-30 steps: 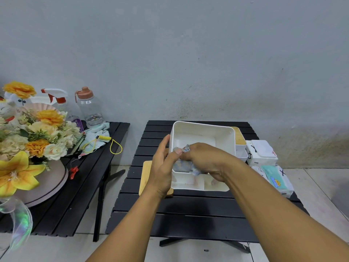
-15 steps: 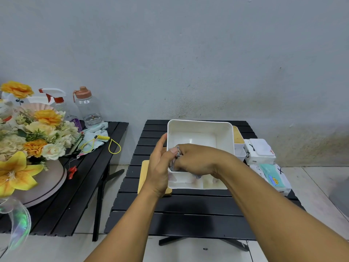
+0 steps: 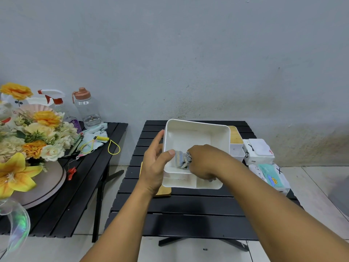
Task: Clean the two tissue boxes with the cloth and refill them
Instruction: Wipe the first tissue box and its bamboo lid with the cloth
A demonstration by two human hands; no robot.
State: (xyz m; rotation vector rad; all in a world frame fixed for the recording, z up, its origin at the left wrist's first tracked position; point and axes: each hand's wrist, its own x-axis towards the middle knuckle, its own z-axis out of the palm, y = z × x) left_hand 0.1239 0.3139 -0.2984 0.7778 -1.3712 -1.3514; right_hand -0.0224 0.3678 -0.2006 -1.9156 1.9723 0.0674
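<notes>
Head view: left hand (image 3: 153, 167) grasps the left wall of the open white tissue box (image 3: 196, 133), thumb over its rim, above the black slatted table (image 3: 188, 214). Right hand (image 3: 205, 161), fingers clenched round a bunched cloth (image 3: 182, 159), presses it inside the box's large compartment.

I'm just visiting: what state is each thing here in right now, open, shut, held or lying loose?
White plastic tissue box: lid off, no tissues inside.
Left hand: grips the box's left wall.
Crumpled blue-grey cloth: bunched, inside the box.
Right hand: clutches the cloth inside the box.
Flat bamboo lid: off, lying on the black slatted table.
Second white box: bamboo top on.
Clear plastic bottle with orange cap: upright, capped.
</notes>
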